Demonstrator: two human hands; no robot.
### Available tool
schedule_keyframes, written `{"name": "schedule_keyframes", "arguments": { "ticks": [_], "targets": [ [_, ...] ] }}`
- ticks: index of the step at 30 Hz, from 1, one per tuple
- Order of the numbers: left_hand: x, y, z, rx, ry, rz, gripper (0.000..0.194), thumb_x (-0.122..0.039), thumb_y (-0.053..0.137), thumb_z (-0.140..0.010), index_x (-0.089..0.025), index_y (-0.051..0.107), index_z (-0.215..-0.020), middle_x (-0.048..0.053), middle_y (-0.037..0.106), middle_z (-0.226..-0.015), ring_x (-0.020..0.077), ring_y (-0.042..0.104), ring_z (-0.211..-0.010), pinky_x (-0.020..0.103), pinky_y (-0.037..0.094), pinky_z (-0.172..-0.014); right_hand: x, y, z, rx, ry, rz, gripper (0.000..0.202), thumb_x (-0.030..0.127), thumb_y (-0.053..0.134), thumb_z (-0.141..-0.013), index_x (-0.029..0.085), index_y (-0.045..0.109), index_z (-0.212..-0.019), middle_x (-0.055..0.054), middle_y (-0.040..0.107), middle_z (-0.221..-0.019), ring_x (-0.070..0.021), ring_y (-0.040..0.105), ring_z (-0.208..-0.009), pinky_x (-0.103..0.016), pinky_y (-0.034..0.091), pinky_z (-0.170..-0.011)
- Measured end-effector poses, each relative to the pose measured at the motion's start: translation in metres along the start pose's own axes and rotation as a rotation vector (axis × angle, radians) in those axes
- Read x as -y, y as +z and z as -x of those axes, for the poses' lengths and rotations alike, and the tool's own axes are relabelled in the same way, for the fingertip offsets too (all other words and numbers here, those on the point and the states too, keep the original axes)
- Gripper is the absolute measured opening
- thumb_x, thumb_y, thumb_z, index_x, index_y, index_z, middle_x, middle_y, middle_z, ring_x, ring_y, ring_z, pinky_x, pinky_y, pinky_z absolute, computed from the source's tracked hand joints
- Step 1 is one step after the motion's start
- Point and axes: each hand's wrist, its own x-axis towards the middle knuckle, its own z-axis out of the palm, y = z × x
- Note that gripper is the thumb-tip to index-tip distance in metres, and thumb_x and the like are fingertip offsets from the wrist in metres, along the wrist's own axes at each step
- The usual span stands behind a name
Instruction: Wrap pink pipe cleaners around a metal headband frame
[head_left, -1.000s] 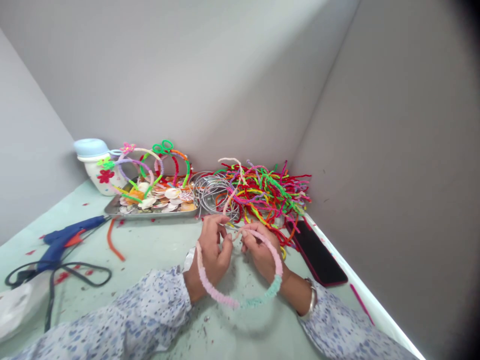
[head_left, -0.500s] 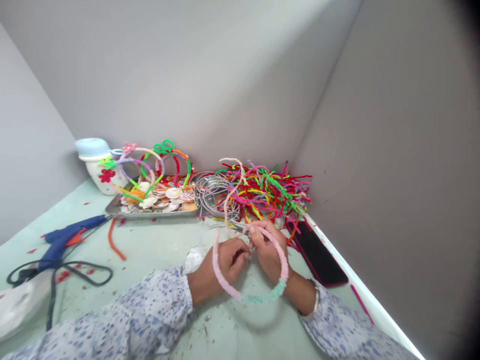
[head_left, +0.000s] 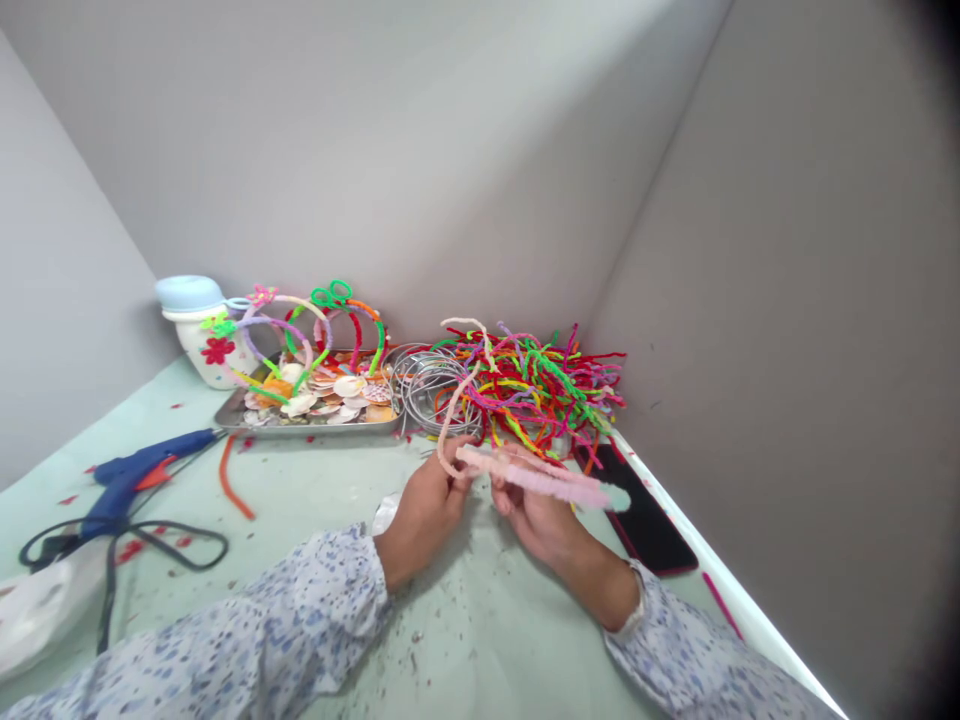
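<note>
A headband hoop (head_left: pixel 555 484) wrapped in pink, lilac and mint pipe cleaner is seen nearly edge-on, pointing right. My right hand (head_left: pixel 536 510) is closed on it near its pink end. A loose pale pink pipe cleaner (head_left: pixel 450 415) curves up from my left hand (head_left: pixel 429 505), whose fingers are closed round its lower part. The two hands are close together but apart, and their fingertips are partly hidden by the hoop.
Behind the hands lie a pile of coloured pipe cleaners (head_left: pixel 536 385) and a coil of wire (head_left: pixel 431 385). A metal tray (head_left: pixel 307 430) holds shells and finished hoops. A blue glue gun (head_left: pixel 131 475) with a cable is at left, a phone (head_left: pixel 645 515) at right, a cup (head_left: pixel 199 340) at back left.
The hoop has turned from facing me to nearly edge-on and swung right. My left hand has moved slightly left, away from my right hand, and the loose pipe cleaner now curves by its fingers.
</note>
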Motion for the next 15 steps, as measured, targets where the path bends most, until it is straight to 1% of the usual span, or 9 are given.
{"name": "schedule_keyframes", "arguments": {
  "ticks": [2,3,5,8,13,15],
  "targets": [
    [-0.004,-0.003,0.0,-0.04,0.001,0.045,0.026,-0.024,0.043,-0.089,-0.018,0.053,-0.112,0.006,0.062,-0.092,0.017,0.055,-0.081,0.03,0.045,-0.076,-0.003,-0.001,-0.002,0.022,0.229,-0.399,0.021,0.031,0.049,-0.084,0.02,0.052,-0.066,0.002,0.05,-0.056,-0.0083,0.043,-0.041,-0.019,0.036,-0.037],
    [-0.007,-0.004,0.0,-0.05,0.015,0.058,0.024,-0.024,0.043,-0.089,-0.018,0.054,-0.11,0.005,0.061,-0.09,0.0162,0.054,-0.08,0.028,0.044,-0.074,-0.004,-0.001,-0.003,0.029,0.321,-0.558,0.018,0.03,0.054,-0.081,0.019,0.054,-0.067,0.003,0.05,-0.057,-0.0076,0.043,-0.042,-0.018,0.035,-0.038],
    [-0.011,-0.005,0.001,-0.072,0.061,0.051,0.018,-0.024,0.045,-0.089,-0.018,0.058,-0.099,0.003,0.059,-0.087,0.0152,0.053,-0.079,0.026,0.042,-0.073,-0.007,-0.002,-0.004,0.034,0.411,-0.703,0.015,0.027,0.059,-0.077,0.018,0.056,-0.067,0.003,0.051,-0.057,-0.0063,0.043,-0.043,-0.016,0.034,-0.038],
    [-0.01,-0.006,0.001,-0.079,0.102,0.069,0.014,-0.023,0.049,-0.087,-0.017,0.061,-0.089,0.003,0.059,-0.085,0.0146,0.052,-0.078,0.025,0.041,-0.072,-0.013,-0.003,-0.004,0.074,0.446,-0.727,0.015,0.027,0.061,-0.077,0.017,0.058,-0.067,0.003,0.055,-0.058,-0.0059,0.045,-0.043,-0.016,0.034,-0.039],
    [-0.002,-0.006,-0.002,-0.064,0.094,0.196,0.013,-0.026,0.056,-0.084,-0.017,0.064,-0.09,0.003,0.061,-0.089,0.0147,0.054,-0.079,0.024,0.043,-0.07,-0.018,-0.002,-0.001,0.123,0.481,-0.74,0.014,0.026,0.062,-0.078,0.016,0.06,-0.067,0.002,0.057,-0.057,-0.006,0.048,-0.043,-0.016,0.033,-0.037],
    [0.0,-0.006,-0.003,-0.045,0.08,0.223,0.013,-0.026,0.057,-0.083,-0.017,0.065,-0.087,0.003,0.06,-0.087,0.0153,0.055,-0.08,0.024,0.043,-0.071,-0.019,-0.003,0.0,0.145,0.487,-0.747,0.014,0.025,0.061,-0.078,0.016,0.06,-0.067,0.003,0.057,-0.057,-0.0054,0.048,-0.041,-0.016,0.034,-0.037]
  ]
}}
